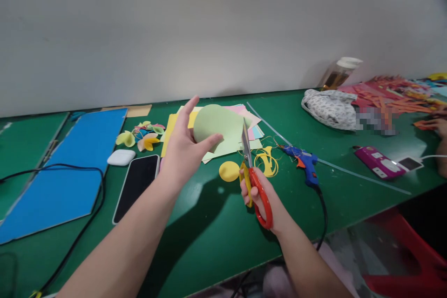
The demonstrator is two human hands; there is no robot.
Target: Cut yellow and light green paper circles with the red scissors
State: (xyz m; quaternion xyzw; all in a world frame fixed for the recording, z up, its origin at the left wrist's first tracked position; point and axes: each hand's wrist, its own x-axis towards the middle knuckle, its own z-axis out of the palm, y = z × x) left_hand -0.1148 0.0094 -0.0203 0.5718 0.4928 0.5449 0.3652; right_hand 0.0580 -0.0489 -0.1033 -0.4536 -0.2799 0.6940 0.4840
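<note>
My left hand (pixel 186 146) holds a pale green sheet of paper (pixel 218 123) by its left side, thumb in front and fingers partly hidden behind. The sheet has a rounded left edge. In my right hand (pixel 261 195) are scissors (pixel 260 198) with red and yellow handles, their blades pointing up at the sheet's right edge. Below the sheet a yellow paper disc (pixel 229 171) lies on the green table (pixel 209 237), left of the scissors. Thin yellow paper scraps (pixel 268 162) lie right of the blades. Behind the green sheet is a stack of coloured paper (pixel 169 131).
A blue glue gun (pixel 307 165) with a black cable lies right. At left are a phone (pixel 136 187), white case (pixel 121 157), paper petals (pixel 148 141) and blue board (pixel 77 167). A cloth pouch (pixel 328 108) and jar (pixel 340 73) stand back right, near another person's hand (pixel 436 125).
</note>
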